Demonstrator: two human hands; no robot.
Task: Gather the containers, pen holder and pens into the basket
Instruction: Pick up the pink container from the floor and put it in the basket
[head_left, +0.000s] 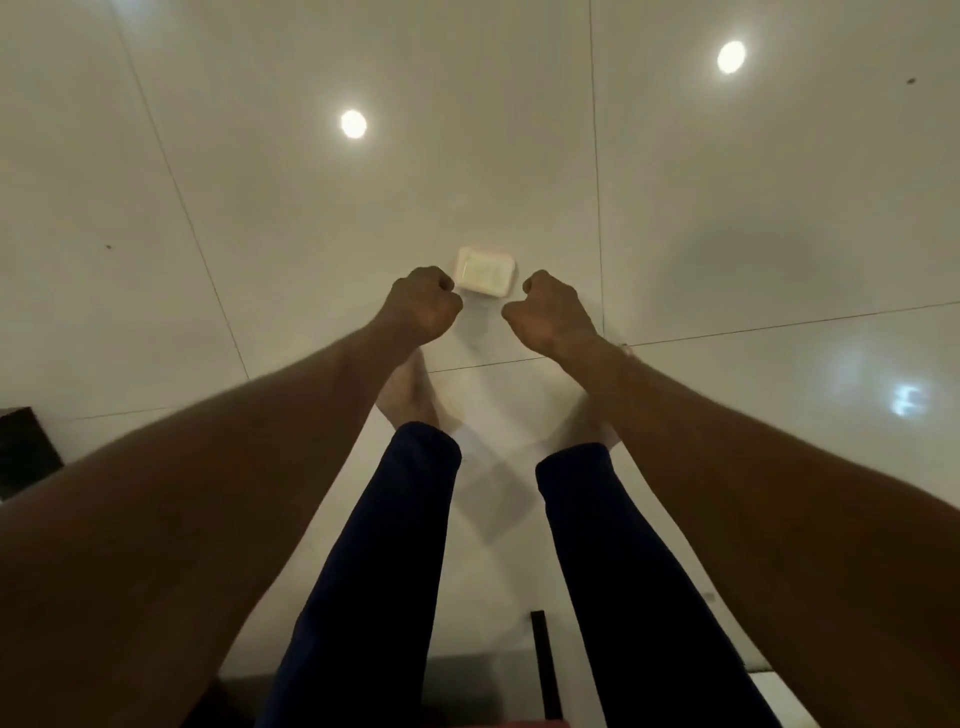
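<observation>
Glossy floor (727, 208): white container (485, 270) lying crosswise; both hands (423, 304) (550, 312) clenched, empty

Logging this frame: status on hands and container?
Left hand and right hand fisted, empty. Small white container on floor between them, untouched. Basket not visible.

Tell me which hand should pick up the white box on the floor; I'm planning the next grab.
Probably the left hand: its knuckles sit right beside the white box, nearly touching its edge. The right hand is close too, with a slightly wider gap. Both are empty fists.
</observation>
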